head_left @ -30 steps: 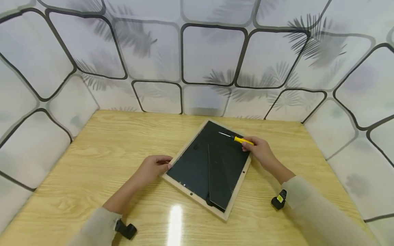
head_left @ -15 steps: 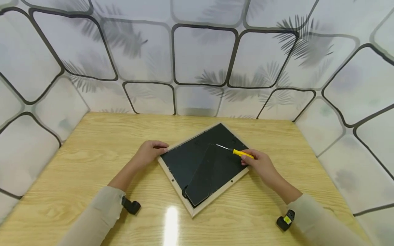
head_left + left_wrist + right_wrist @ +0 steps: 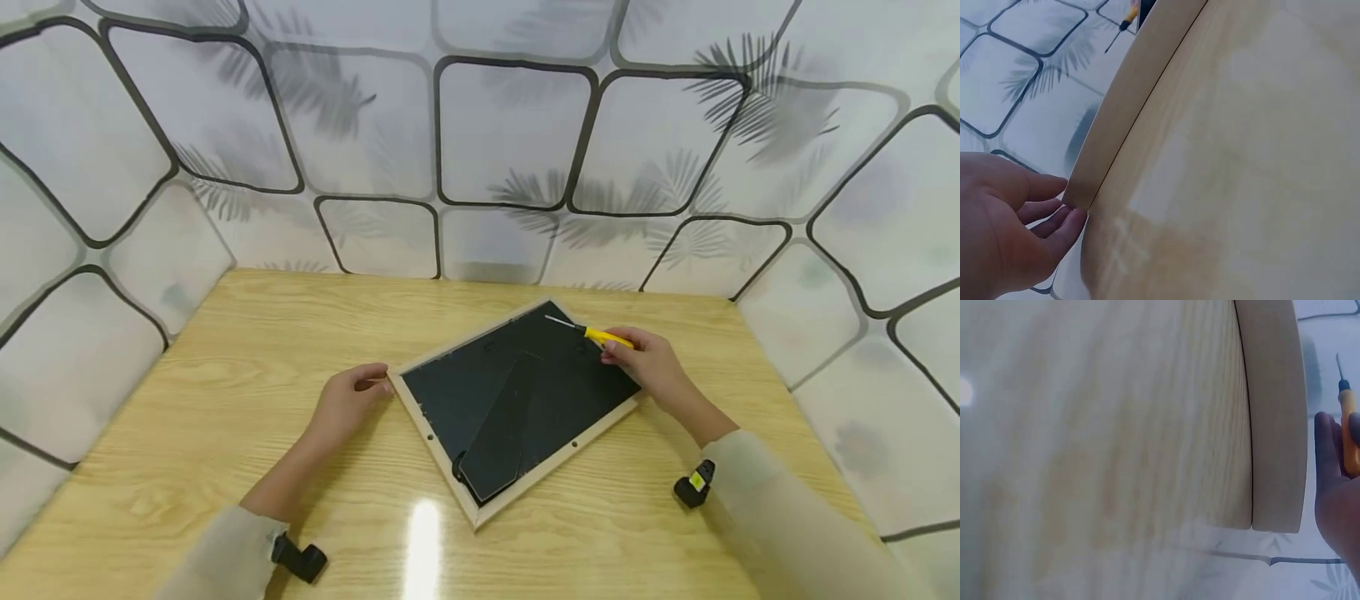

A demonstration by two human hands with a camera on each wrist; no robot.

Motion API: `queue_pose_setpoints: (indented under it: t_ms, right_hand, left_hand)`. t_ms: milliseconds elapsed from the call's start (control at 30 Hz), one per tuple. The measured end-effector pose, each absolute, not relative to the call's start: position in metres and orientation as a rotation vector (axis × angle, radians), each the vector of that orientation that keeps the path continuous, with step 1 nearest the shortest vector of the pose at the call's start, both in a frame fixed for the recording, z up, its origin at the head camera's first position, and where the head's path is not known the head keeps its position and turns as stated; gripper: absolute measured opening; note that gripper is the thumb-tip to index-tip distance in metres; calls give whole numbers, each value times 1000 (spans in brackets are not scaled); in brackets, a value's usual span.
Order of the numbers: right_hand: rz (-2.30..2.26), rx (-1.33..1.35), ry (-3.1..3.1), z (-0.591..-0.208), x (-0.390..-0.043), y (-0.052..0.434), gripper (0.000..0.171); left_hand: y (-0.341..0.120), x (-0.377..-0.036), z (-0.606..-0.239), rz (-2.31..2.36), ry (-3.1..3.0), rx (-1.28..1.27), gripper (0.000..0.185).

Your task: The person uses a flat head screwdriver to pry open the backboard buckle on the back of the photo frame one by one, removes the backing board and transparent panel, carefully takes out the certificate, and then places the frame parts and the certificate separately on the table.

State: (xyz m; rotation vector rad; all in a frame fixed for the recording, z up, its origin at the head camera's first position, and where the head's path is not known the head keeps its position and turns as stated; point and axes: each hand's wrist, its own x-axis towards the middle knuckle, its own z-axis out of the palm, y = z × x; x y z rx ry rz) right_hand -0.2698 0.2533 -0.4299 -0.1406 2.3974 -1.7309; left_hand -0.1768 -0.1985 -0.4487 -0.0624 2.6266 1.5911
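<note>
A picture frame (image 3: pixel 573 444) with a pale wooden border lies back side up on the table, turned at an angle. Its black backing (image 3: pixel 457 379) carries a black stand leg (image 3: pixel 498 433) folded flat. At the frame's left corner is my left hand (image 3: pixel 347 408), its fingertips touching the corner in the left wrist view. My right hand (image 3: pixel 652 367) grips a yellow-handled screwdriver (image 3: pixel 606 337) over the right part of the frame. The screwdriver's thin metal shaft points left above the backing. Part of the frame's right side is hidden behind the right hand.
The light wood table (image 3: pixel 300 333) meets a patterned wall covering (image 3: pixel 510 133) at the back and both sides. A bright light reflection (image 3: pixel 423 542) shows on the tabletop in front of the frame. Small black cameras sit at both wrists.
The frame has turned clockwise on the table, its lower corner swinging left. My left hand no longer laps over the border and sits at the corner. The right hand keeps the screwdriver, slightly farther right.
</note>
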Motion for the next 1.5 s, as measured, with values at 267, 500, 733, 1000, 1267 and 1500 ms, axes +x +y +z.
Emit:
queue_pose_setpoints:
  t_ms: [267,500,733,1000,1267,1500]
  right_hand:
    - [-1692,-231,2378,-437,-285,262,45]
    - [-1739,-241,2360,-445,-281,268,48]
    - [-1783,-105,2313,-442,-254,268,52]
    - [-1779,-20,2334,-442,-226,259,50]
    - [-1695,71,2388,-439,-199,251,49]
    - [-1684,91,2401,-438,-184,246,48]
  left_hand:
    - [-181,-164,-448,1716,2550,-102,52]
    - [-176,-169,-452,1738,2557,-137,55]
    - [-176,-183,-455,1730,2533,-86,61]
    - [-177,-207,-460,1748,2534,-16,57]
    - [-175,-218,-456,1759,2516,-30,50]
    - [-176,-224,-456,1737,2503,-9,51]
